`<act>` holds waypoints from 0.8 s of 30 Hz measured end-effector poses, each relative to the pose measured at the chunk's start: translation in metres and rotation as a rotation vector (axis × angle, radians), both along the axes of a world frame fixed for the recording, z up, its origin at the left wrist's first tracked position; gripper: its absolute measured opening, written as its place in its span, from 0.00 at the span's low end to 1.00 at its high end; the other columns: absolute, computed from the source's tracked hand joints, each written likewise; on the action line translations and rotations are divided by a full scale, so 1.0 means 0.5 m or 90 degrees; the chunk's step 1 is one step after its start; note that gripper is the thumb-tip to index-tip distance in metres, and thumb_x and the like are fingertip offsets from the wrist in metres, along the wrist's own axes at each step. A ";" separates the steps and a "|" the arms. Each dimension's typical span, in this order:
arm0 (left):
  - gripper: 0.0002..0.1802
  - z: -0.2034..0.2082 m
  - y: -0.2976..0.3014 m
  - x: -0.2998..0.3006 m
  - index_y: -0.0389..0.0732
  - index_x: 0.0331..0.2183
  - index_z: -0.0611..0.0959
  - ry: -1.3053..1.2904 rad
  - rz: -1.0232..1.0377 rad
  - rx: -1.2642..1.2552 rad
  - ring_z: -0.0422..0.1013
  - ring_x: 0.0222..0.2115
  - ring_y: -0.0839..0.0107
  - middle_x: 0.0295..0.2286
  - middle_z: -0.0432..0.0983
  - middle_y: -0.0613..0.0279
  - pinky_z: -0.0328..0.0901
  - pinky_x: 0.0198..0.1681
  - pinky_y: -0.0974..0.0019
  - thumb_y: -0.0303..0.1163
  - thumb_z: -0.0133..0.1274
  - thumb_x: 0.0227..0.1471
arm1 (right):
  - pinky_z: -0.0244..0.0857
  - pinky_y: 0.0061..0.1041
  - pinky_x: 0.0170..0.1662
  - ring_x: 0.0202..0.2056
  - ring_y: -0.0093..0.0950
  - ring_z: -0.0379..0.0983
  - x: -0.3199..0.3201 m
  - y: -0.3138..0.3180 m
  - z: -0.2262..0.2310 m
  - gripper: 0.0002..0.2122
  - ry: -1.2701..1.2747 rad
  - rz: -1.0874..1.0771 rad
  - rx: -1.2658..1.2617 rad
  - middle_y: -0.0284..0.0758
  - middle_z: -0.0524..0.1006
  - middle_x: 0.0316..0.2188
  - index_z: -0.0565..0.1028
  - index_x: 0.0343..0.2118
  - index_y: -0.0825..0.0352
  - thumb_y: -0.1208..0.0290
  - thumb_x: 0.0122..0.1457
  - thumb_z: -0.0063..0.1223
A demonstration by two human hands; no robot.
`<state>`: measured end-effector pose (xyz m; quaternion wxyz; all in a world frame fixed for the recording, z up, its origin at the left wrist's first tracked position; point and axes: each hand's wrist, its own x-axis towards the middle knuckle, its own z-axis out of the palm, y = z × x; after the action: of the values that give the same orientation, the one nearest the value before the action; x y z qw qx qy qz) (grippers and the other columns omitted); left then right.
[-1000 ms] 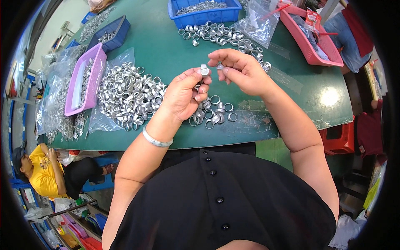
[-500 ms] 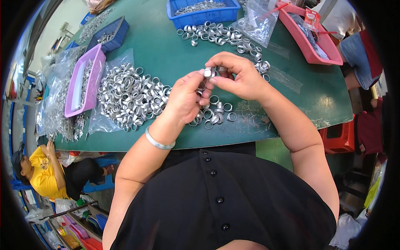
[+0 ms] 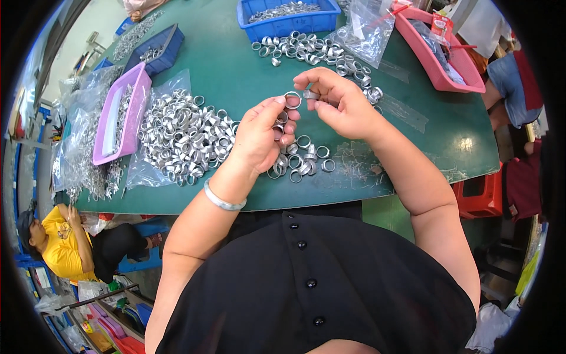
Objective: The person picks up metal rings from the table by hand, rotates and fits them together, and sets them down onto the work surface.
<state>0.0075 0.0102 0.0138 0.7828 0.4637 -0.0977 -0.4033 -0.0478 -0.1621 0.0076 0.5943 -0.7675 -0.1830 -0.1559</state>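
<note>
Between the thumb and forefinger of my left hand (image 3: 259, 133) is a silver metal ring (image 3: 293, 107), held with its opening showing. More rings sit in that hand's curled fingers. My right hand (image 3: 345, 106), just to the right and apart from it, has another silver ring (image 3: 311, 94) at its curled fingers. Beneath and beside my left hand lies a small group of loose rings (image 3: 308, 158). A large heap of similar rings (image 3: 186, 134) spreads over the table to the left, and a looser batch (image 3: 306, 47) lies beyond my hands.
The green table (image 3: 247, 76) carries a blue bin (image 3: 289, 22) at the back, a darker blue bin (image 3: 162, 50), a purple tray (image 3: 121, 115) and a pink tray (image 3: 436, 56). Clear plastic bags (image 3: 365, 32) lie about. A person in yellow (image 3: 65, 248) sits at left; a red stool (image 3: 480, 192) stands right.
My hands have drawn slightly apart. The ring in my left hand now shows its round opening, and the right fingers have come away from it with a separate ring.
</note>
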 end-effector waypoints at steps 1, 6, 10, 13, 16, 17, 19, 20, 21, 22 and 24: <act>0.11 0.001 0.000 0.000 0.35 0.32 0.74 0.009 0.004 0.002 0.60 0.19 0.80 0.22 0.67 0.65 0.56 0.19 0.78 0.34 0.42 0.53 | 0.60 0.18 0.36 0.33 0.18 0.62 0.000 -0.001 -0.001 0.19 0.026 0.023 0.040 0.33 0.66 0.39 0.63 0.45 0.71 0.86 0.46 0.37; 0.14 0.003 0.001 0.000 0.35 0.33 0.73 0.021 0.017 0.013 0.59 0.20 0.80 0.24 0.67 0.64 0.55 0.19 0.79 0.35 0.40 0.53 | 0.61 0.19 0.37 0.32 0.19 0.64 -0.004 0.001 0.007 0.19 0.068 0.026 0.090 0.34 0.66 0.40 0.62 0.46 0.72 0.86 0.47 0.35; 0.15 -0.008 0.007 0.010 0.34 0.34 0.73 0.025 -0.006 -0.036 0.63 0.23 0.76 0.26 0.68 0.61 0.59 0.22 0.77 0.37 0.41 0.52 | 0.61 0.19 0.36 0.31 0.19 0.65 -0.004 0.003 0.010 0.19 0.080 0.033 0.121 0.35 0.67 0.40 0.62 0.46 0.72 0.86 0.47 0.35; 0.17 0.002 0.006 0.010 0.35 0.34 0.73 0.065 -0.020 -0.099 0.66 0.26 0.73 0.29 0.70 0.59 0.61 0.24 0.75 0.39 0.41 0.51 | 0.61 0.18 0.34 0.30 0.18 0.66 -0.005 0.002 0.012 0.20 0.073 0.053 0.171 0.34 0.68 0.38 0.64 0.44 0.70 0.88 0.44 0.33; 0.17 -0.001 0.007 0.013 0.36 0.34 0.73 0.083 -0.023 -0.116 0.67 0.28 0.72 0.31 0.71 0.58 0.62 0.25 0.74 0.40 0.43 0.50 | 0.62 0.18 0.34 0.31 0.18 0.67 -0.009 0.005 0.021 0.21 0.072 0.071 0.197 0.34 0.68 0.38 0.64 0.44 0.69 0.88 0.44 0.33; 0.16 -0.004 0.009 0.014 0.36 0.35 0.74 0.073 -0.028 -0.106 0.68 0.29 0.73 0.33 0.71 0.58 0.62 0.25 0.73 0.40 0.43 0.50 | 0.62 0.18 0.34 0.31 0.18 0.67 -0.009 0.006 0.022 0.21 0.071 0.074 0.196 0.34 0.68 0.38 0.64 0.44 0.69 0.88 0.44 0.33; 0.15 -0.002 0.002 0.005 0.37 0.35 0.74 0.037 -0.005 -0.043 0.67 0.28 0.75 0.32 0.71 0.60 0.62 0.24 0.74 0.38 0.45 0.49 | 0.61 0.18 0.35 0.32 0.18 0.66 -0.011 0.004 0.022 0.22 0.072 0.086 0.206 0.34 0.67 0.39 0.63 0.46 0.69 0.88 0.44 0.33; 0.14 0.000 -0.002 0.001 0.38 0.36 0.74 0.001 0.019 0.021 0.66 0.26 0.77 0.32 0.72 0.61 0.61 0.23 0.75 0.36 0.47 0.49 | 0.61 0.18 0.35 0.32 0.18 0.66 -0.012 0.005 0.023 0.22 0.072 0.085 0.206 0.34 0.67 0.39 0.63 0.46 0.69 0.88 0.44 0.33; 0.14 0.002 -0.003 -0.001 0.38 0.36 0.74 0.001 0.020 0.021 0.66 0.26 0.77 0.32 0.72 0.61 0.61 0.23 0.75 0.36 0.47 0.49 | 0.61 0.17 0.35 0.32 0.18 0.66 -0.014 0.008 0.025 0.22 0.064 0.084 0.210 0.34 0.66 0.40 0.63 0.47 0.68 0.88 0.44 0.34; 0.14 0.004 -0.004 -0.002 0.38 0.37 0.74 -0.024 -0.009 0.008 0.66 0.25 0.80 0.30 0.72 0.65 0.60 0.21 0.77 0.33 0.50 0.47 | 0.61 0.17 0.35 0.33 0.18 0.66 -0.015 0.010 0.026 0.23 0.055 0.082 0.213 0.34 0.66 0.40 0.62 0.47 0.68 0.88 0.44 0.34; 0.15 0.009 -0.011 -0.009 0.38 0.39 0.74 -0.063 -0.018 0.007 0.61 0.20 0.85 0.26 0.72 0.70 0.55 0.18 0.81 0.28 0.53 0.45 | 0.61 0.17 0.35 0.33 0.18 0.66 -0.014 0.008 0.026 0.23 0.059 0.098 0.214 0.34 0.66 0.41 0.62 0.47 0.68 0.88 0.44 0.34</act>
<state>0.0029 0.0048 0.0180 0.7686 0.4862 -0.1406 -0.3913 -0.0547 -0.1583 0.0206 0.7321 -0.6474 -0.1854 -0.1028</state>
